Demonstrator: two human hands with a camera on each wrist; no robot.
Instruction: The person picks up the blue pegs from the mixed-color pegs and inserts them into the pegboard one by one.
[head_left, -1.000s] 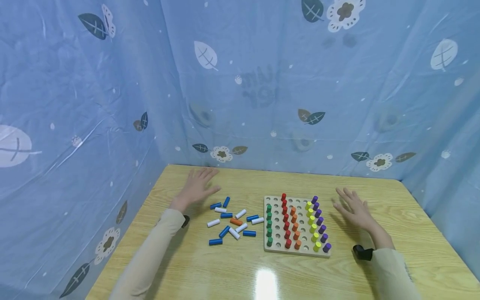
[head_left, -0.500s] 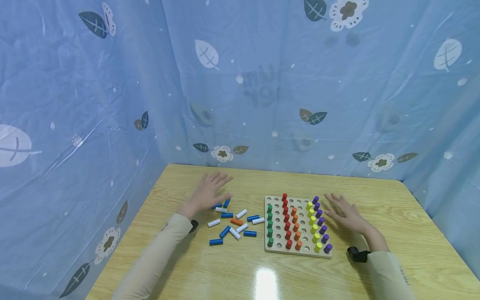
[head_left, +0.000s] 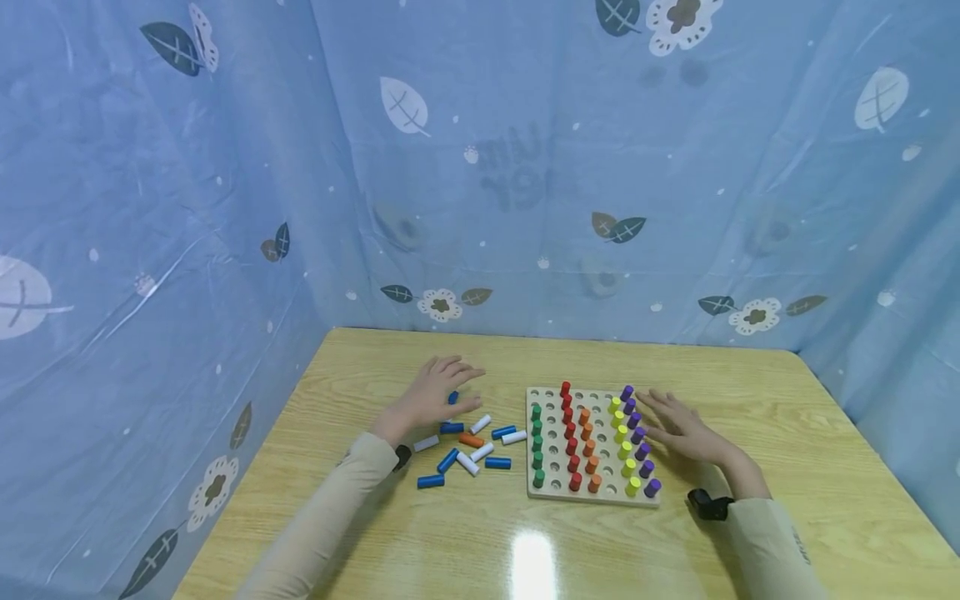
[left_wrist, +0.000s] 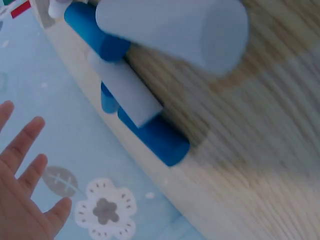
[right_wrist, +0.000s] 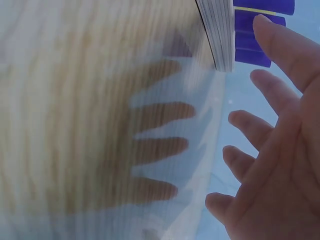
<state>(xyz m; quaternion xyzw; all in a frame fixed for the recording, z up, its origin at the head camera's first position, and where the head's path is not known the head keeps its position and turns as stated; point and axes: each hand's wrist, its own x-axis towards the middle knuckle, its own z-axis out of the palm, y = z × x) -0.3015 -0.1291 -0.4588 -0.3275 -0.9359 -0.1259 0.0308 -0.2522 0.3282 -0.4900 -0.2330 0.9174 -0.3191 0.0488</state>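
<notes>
Over the far side of a pile of loose pegs hovers my left hand, its fingers spread and holding nothing. Below it lie blue pegs, white pegs and one orange peg; the hand hides a few in the head view. A wooden pegboard is to the right, with standing green, red, orange, yellow and purple pegs in columns. My right hand is beside the board's right edge, fingers extended, near the purple pegs. In the right wrist view its fingers hold nothing.
The light wooden table bears the pegs and board. A blue patterned curtain hangs behind it and on both sides. A black wrist device sits at my right sleeve. Bare holes show between the board's peg columns.
My left hand has moved right and nearer, over the loose pegs. My right hand has moved left toward the board's purple column. The pegs appear to stay in place.
</notes>
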